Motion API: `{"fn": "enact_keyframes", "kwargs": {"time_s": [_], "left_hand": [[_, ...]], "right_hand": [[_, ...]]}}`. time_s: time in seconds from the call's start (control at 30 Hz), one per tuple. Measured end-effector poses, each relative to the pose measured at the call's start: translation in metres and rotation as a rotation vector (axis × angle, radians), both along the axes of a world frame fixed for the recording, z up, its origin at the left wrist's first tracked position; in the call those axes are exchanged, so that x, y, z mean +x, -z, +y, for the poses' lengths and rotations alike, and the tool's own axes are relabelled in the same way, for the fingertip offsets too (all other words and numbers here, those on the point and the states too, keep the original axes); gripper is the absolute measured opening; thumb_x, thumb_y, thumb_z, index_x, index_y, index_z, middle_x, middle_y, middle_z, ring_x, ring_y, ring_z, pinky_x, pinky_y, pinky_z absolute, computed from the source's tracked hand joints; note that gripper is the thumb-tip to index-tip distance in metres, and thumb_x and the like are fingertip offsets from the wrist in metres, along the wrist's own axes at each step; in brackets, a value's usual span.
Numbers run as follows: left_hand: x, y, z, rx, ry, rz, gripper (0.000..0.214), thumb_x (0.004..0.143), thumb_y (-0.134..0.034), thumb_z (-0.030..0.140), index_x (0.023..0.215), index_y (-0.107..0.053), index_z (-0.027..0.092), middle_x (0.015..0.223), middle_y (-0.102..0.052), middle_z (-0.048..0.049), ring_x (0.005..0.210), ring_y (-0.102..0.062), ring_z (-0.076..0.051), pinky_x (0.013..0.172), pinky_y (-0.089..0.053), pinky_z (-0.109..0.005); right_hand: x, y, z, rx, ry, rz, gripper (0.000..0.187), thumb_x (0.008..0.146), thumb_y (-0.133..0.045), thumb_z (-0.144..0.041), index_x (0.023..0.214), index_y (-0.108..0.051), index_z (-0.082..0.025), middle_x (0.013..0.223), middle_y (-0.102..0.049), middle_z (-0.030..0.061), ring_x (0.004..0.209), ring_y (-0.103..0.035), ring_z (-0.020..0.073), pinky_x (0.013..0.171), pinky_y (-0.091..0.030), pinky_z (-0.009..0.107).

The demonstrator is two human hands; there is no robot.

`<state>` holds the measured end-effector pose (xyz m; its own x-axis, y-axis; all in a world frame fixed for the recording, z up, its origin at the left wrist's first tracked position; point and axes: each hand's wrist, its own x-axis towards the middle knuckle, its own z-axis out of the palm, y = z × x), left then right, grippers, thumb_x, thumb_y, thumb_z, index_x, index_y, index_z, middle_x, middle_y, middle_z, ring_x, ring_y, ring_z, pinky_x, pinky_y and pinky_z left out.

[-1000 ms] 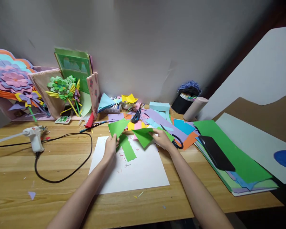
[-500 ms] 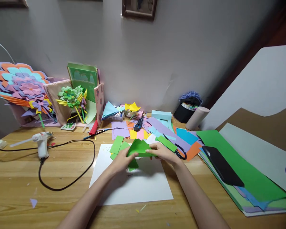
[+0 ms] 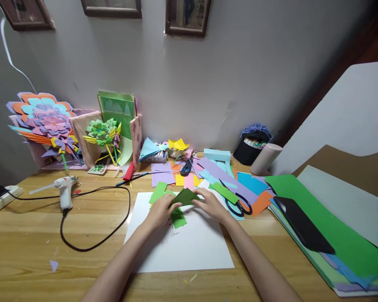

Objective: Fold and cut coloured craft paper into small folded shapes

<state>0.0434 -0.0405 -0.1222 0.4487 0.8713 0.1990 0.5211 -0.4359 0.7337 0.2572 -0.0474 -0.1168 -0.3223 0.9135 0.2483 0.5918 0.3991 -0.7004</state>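
Note:
Both of my hands hold one folded green paper piece (image 3: pixel 185 196) just above a white sheet (image 3: pixel 189 247) on the wooden desk. My left hand (image 3: pixel 161 211) pinches its left edge, my right hand (image 3: pixel 210 203) pinches its right side. Other green paper scraps (image 3: pixel 158 192) lie on the white sheet beside and under my hands. Black-handled scissors (image 3: pixel 236 204) lie just right of my right hand.
A glue gun (image 3: pixel 64 193) with a looping black cord (image 3: pixel 94 243) sits at the left. Paper flowers (image 3: pixel 50 123) and craft pieces stand against the wall. Coloured paper scraps (image 3: pixel 208 172) cover the desk's back. Large paper sheets with a black phone (image 3: pixel 302 226) lie at the right, behind them a marker pot (image 3: pixel 250 149).
My hands came together from two separate green pieces onto one folded green piece and lowered it toward the white sheet. The camera tilted up, showing picture frames on the wall.

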Motion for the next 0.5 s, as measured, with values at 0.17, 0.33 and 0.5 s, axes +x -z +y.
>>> {"fn": "enact_keyframes", "kwargs": {"time_s": [0.17, 0.33, 0.5], "left_hand": [[0.002, 0.015, 0.0, 0.102, 0.015, 0.128, 0.024, 0.073, -0.056, 0.037, 0.088, -0.051, 0.019, 0.091, -0.052, -0.0054, 0.085, -0.048, -0.021, 0.071, -0.037, -0.03], [0.006, 0.023, -0.002, 0.072, -0.007, 0.106, 0.01, 0.082, -0.042, 0.027, 0.083, -0.048, 0.019, 0.083, -0.052, -0.0041, 0.077, -0.048, -0.019, 0.068, -0.037, -0.031], [0.01, 0.02, -0.007, -0.025, -0.116, -0.12, 0.017, 0.084, -0.038, 0.029, 0.092, -0.049, 0.019, 0.09, -0.057, -0.0066, 0.085, -0.051, -0.02, 0.075, -0.039, -0.032]], "right_hand": [[-0.02, 0.015, -0.006, 0.008, -0.063, -0.123, 0.018, 0.072, -0.047, -0.013, 0.089, -0.048, -0.018, 0.091, -0.052, 0.0054, 0.086, -0.046, 0.0194, 0.078, -0.04, 0.033], [-0.026, 0.012, -0.015, -0.025, -0.065, -0.058, 0.018, 0.077, -0.043, -0.016, 0.095, -0.046, -0.019, 0.096, -0.051, 0.0061, 0.091, -0.046, 0.0194, 0.084, -0.038, 0.034], [-0.028, 0.015, -0.007, -0.218, 0.102, 0.333, 0.016, 0.079, -0.048, -0.037, 0.079, -0.051, -0.021, 0.076, -0.055, 0.0029, 0.07, -0.054, 0.0195, 0.064, -0.046, 0.034]]}}
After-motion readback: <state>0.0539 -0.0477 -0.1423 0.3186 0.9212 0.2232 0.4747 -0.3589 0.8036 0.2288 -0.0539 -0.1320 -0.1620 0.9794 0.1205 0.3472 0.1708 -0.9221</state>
